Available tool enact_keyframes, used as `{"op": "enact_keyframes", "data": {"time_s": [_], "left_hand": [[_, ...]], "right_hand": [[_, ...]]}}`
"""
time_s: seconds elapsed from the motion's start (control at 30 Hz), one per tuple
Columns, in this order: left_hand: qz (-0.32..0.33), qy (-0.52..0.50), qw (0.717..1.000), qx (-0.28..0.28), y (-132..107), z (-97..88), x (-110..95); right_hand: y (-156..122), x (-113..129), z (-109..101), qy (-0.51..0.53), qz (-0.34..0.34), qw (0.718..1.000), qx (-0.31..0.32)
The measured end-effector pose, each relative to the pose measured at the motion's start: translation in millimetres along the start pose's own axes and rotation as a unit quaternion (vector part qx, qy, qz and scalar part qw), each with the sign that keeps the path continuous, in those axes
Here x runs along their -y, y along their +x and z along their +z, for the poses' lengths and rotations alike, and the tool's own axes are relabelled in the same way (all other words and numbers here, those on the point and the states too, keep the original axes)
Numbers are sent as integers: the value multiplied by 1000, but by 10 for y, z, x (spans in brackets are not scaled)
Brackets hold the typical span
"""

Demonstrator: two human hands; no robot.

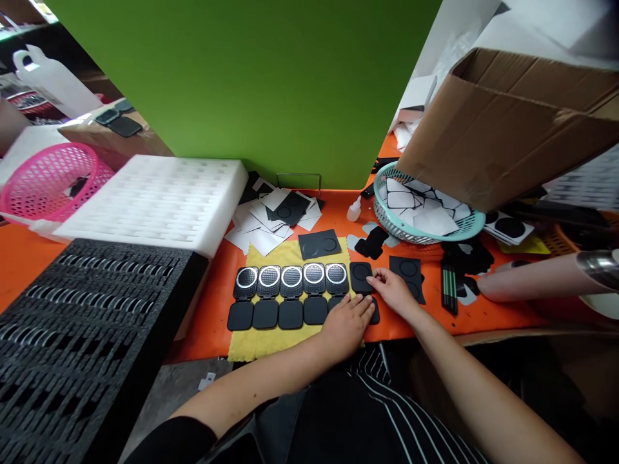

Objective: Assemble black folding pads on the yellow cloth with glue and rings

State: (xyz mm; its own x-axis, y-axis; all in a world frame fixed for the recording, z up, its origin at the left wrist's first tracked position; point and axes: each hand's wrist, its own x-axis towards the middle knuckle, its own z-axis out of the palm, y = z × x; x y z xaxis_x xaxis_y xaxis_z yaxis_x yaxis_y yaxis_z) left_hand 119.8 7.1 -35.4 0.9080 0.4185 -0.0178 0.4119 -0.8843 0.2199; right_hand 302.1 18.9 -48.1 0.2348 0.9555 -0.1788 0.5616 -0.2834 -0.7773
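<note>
A row of black hinged cases (291,296) lies open on a yellow cloth (271,340), several with silver mesh rings in their upper halves. At the row's right end sits one more black case (360,277) without a ring. My left hand (347,322) lies flat, fingers stretched out, pressing on that case's lower half. My right hand (393,289) rests beside it, fingertips touching the case's right edge, fingers loosely curled.
A teal basket (464,227) of white-backed pieces stands at the right under a cardboard box (503,129). White foam tray (159,200) and black foam tray (72,322) lie left, with a pink basket (48,180). Loose black pads (409,274), paper squares (271,222) and a small bottle (354,209) lie behind.
</note>
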Motion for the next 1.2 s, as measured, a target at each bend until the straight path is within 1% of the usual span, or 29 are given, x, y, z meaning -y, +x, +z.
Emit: {"op": "enact_keyframes", "data": {"time_s": [0.3,0.47,0.53,0.67,0.73,0.8,0.93,1.03,1.2], "left_hand": [[-2,-27,999,-25,7,22,13],[-2,-31,999,-29,5,13,9],[-2,-31,999,-29,5,6,5],[-3,-30,999,-31,5,-4,2],[-5,-31,999,-34,4,-5,5],[-3,-32,999,-38,4,-1,8],[-1,-30,999,-43,6,13,6],[1,-27,999,-41,12,14,0],[2,-20,999,-37,19,-8,-4]], "right_hand": [[-24,105,-11,-77,-20,997,-5],[-64,101,1,-81,-30,996,-17],[-95,92,17,-94,-49,994,-27],[-154,90,50,-148,-123,980,-58],[-163,87,57,-162,-147,973,-68],[-152,77,55,-154,-142,976,-68],[-98,51,42,-117,-95,988,-44],[-65,48,41,-111,-71,991,-39],[-49,99,40,-147,-74,986,-34]]}}
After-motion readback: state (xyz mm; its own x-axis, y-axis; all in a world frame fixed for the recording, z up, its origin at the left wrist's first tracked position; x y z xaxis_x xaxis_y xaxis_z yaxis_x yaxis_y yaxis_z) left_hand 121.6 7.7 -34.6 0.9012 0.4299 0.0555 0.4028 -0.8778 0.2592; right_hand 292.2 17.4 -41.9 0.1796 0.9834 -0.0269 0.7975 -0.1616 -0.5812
